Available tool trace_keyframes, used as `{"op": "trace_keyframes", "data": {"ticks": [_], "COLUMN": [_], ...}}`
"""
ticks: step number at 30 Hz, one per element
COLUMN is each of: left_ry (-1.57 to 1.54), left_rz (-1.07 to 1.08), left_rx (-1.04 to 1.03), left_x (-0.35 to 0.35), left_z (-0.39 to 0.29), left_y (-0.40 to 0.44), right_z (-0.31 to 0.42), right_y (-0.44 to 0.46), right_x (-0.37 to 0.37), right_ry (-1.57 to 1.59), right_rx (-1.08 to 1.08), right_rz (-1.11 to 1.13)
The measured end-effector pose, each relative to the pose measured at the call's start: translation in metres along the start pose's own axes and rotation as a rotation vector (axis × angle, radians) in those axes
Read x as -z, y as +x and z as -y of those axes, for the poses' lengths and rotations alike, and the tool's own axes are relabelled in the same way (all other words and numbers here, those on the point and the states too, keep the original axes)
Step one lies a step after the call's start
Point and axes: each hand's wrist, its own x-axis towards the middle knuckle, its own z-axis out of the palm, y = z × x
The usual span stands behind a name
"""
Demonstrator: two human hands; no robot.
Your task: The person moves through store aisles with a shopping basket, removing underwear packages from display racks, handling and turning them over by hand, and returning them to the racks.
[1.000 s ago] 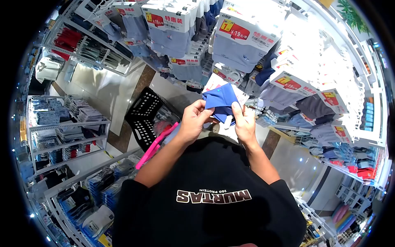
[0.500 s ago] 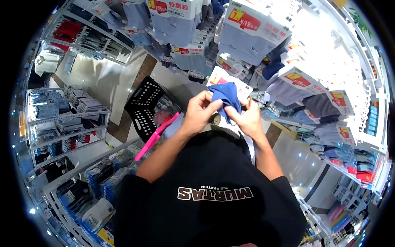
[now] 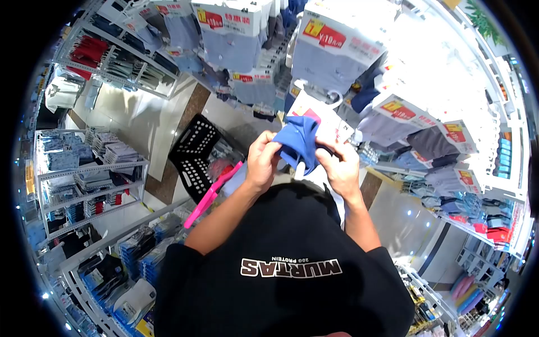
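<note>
A blue cloth garment [image 3: 298,141], bunched and partly unfolded, is in front of my chest. Its exact kind is hidden by the folds. My left hand [image 3: 263,162] is closed on the garment's left edge, thumb and fingers pinching the fabric. On the other side, my right hand [image 3: 341,169] is closed with bent fingers at the garment's right edge. A white hanging card [image 3: 314,106] with a pink-red print sticks out behind the cloth, its hook upward.
Carded garments [image 3: 331,56] with red and yellow price signs hang ahead. A black perforated basket [image 3: 193,157] with a pink handle [image 3: 210,199] is at my left. Packed shelves [image 3: 92,171] line the left, and a white rack [image 3: 477,191] of garments is on the right.
My hands have moved apart, and the blue garment is spread wider toward the left. More of the white card and its hook shows. The view has shifted slightly.
</note>
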Motion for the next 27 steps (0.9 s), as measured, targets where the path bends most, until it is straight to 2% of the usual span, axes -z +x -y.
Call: {"op": "trace_keyframes", "data": {"ticks": [3,5,11,14,16,17,19,21,24,25,27], "left_ry": [-0.005,0.09,0.287,0.355,0.444,0.471,0.556,0.664,0.82,0.864,0.88], "left_rz": [-0.071,-0.045,-0.032,-0.038,-0.042,-0.052,-0.252,-0.296,-0.382,-0.377,-0.291], "left_rx": [0.059,0.121,0.156,0.084,-0.091,-0.204,-0.416,-0.653,-0.825,-0.919,-0.972], "left_x": [0.013,0.017,0.018,0.019,0.03,0.036,0.034,0.03,0.023,0.023,0.018], "left_z": [0.006,0.008,0.011,0.004,-0.013,-0.025,-0.063,-0.112,-0.169,-0.181,-0.195], "left_y": [0.001,-0.001,-0.007,-0.001,0.018,0.031,0.057,0.08,0.11,0.123,0.143], "right_z": [0.012,0.018,0.053,0.062,0.065,0.05,0.037,0.034,0.042,0.038,0.035], "right_y": [0.011,0.023,0.076,0.104,0.114,0.118,0.116,0.112,0.098,0.091,0.076], "right_x": [0.006,0.013,0.036,0.039,0.034,0.028,0.023,0.016,0.012,0.01,0.005], "right_ry": [0.256,0.14,0.066,0.002,-0.051,0.038,0.011,-0.035,-0.139,-0.113,-0.242], "right_rx": [0.092,0.252,0.382,0.427,0.468,0.403,0.304,0.358,0.365,0.275,0.285], "right_rz": [-0.105,-0.203,-0.401,-0.346,-0.318,-0.257,-0.229,-0.277,-0.301,-0.282,-0.308]}}
